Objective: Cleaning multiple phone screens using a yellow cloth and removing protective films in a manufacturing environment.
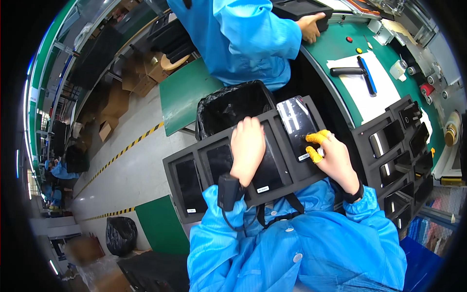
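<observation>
Holding one tray (181,160), four phones (296,124)

A factory hall with green work surfaces and a pale concrete floor.

The floor (131,170) is grey and glossy, crossed by yellow-and-black striped lines (127,147) that mark an aisle. A curved green surface (340,46) runs along the upper right, with a white mat (362,95) on it; a smaller green table (187,95) stands over the aisle. Brown cardboard boxes (138,80) pile up by dark shelving at the upper left. A bin lined with a black bag (231,104) stands in the middle, and a full black bag (120,234) sits on the floor lower left. Strip lights (25,104) glow along the far left edge.
</observation>
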The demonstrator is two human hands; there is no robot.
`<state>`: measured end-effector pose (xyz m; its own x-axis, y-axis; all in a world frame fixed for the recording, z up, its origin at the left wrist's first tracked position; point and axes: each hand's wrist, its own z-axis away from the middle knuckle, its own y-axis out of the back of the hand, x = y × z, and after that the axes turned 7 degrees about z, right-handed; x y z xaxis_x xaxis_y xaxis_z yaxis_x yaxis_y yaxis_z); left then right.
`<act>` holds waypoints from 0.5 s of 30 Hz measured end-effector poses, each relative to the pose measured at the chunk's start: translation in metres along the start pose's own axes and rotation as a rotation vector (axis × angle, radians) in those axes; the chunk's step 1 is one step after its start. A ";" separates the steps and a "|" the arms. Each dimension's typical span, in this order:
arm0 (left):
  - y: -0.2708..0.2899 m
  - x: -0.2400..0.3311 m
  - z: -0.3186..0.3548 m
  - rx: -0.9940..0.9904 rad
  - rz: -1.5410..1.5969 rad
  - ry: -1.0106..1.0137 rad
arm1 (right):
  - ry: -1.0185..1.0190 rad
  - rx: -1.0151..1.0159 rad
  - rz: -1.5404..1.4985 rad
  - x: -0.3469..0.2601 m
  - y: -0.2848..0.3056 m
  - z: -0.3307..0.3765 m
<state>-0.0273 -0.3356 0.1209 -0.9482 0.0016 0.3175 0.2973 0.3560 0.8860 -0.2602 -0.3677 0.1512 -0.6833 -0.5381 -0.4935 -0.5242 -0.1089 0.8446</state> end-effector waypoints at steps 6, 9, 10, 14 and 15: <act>-0.009 -0.007 0.028 0.133 0.074 -0.030 | -0.090 -0.189 0.137 -0.021 -0.001 -0.018; 0.003 -0.013 0.006 0.209 0.114 -0.001 | 0.050 -0.064 0.122 -0.014 -0.005 -0.007; 0.003 -0.012 -0.005 0.244 0.075 -0.035 | 0.050 -0.061 0.131 -0.015 -0.003 -0.007; 0.003 -0.037 -0.031 0.227 -0.056 -0.142 | 0.016 -0.178 0.161 -0.050 0.005 -0.005; 0.006 -0.043 -0.021 0.256 -0.013 -0.122 | 0.095 -0.180 0.132 -0.058 0.003 -0.004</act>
<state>0.0173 -0.3538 0.1195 -0.9630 0.1025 0.2494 0.2615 0.5809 0.7708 -0.2197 -0.3403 0.1837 -0.6850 -0.6326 -0.3614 -0.3283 -0.1749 0.9282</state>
